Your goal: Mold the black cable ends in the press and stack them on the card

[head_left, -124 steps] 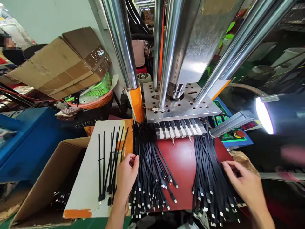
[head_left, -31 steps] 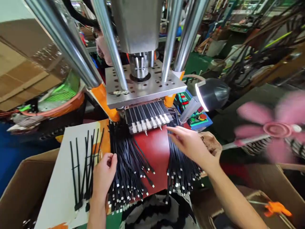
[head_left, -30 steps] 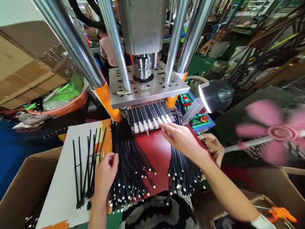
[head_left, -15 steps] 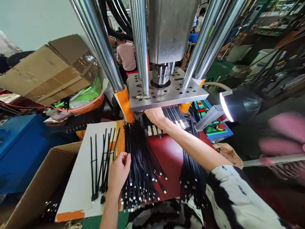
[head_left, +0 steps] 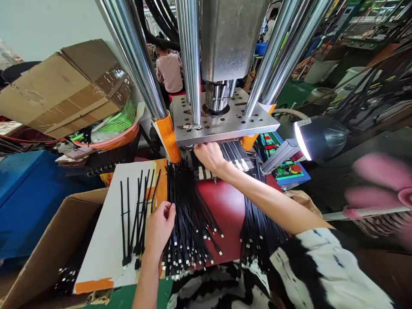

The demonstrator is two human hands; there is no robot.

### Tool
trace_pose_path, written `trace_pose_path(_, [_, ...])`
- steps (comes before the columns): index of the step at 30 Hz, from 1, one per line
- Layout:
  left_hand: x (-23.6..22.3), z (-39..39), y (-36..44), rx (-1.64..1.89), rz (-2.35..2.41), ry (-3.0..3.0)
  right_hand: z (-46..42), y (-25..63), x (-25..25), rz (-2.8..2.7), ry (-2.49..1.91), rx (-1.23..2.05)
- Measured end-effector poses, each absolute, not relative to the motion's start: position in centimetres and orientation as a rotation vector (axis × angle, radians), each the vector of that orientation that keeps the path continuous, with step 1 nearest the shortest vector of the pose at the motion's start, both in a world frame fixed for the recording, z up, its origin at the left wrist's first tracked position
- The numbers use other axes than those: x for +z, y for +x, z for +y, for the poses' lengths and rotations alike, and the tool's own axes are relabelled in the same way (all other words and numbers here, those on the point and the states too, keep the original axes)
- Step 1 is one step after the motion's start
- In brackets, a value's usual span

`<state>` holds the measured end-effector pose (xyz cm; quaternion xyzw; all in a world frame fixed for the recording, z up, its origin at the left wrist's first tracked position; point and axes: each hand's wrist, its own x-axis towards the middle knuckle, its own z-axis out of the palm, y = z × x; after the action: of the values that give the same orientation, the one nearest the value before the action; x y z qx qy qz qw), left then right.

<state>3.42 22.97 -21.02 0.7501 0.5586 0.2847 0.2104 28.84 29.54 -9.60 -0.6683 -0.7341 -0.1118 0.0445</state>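
My left hand [head_left: 159, 227] rests on the left bundle of black cables [head_left: 186, 223], fingers curled at the bundle's left edge beside a white board [head_left: 106, 240]. My right hand [head_left: 209, 156] reaches far forward under the steel press plate [head_left: 222, 124], onto the mould tray of black cables with white ends [head_left: 238, 159]; its fingertips are hidden under the plate. A second bundle of black cables [head_left: 260, 231] lies on the red mat [head_left: 228, 210] under my right forearm.
Several moulded black cable strips [head_left: 138, 219] lie on the white board. An open cardboard box [head_left: 41, 257] sits at lower left. A lit lamp [head_left: 317, 137], a control panel [head_left: 285, 169] and a spinning pink fan [head_left: 380, 184] are at right. Another person's back [head_left: 169, 71] shows behind the press columns.
My right hand left the right bundle, moved up and left across the mould tray, and now reaches under the press plate. My left hand stays on the left bundle.
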Motion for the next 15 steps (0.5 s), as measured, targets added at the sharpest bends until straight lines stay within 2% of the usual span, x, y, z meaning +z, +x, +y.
trace_pose_path(4, [-21.0,23.1,3.4,0.779,1.579,2.067,21.3,30.8,-12.1,-2.068,-1.997,-0.343])
trace_pose_path(9, [-20.6,23.0,3.5,0.755,1.579,2.070,7.4,36.1,-16.4,-1.137,-1.634,-0.169])
trace_pose_path(13, [-20.4,23.0,3.6,0.755,1.583,2.071,0.0,42.1,-20.6,-0.434,-1.595,-0.382])
trace_pose_path(15, [-20.4,23.2,3.5,0.755,1.584,2.071,-1.7,45.0,-22.8,-0.264,-1.777,-0.438])
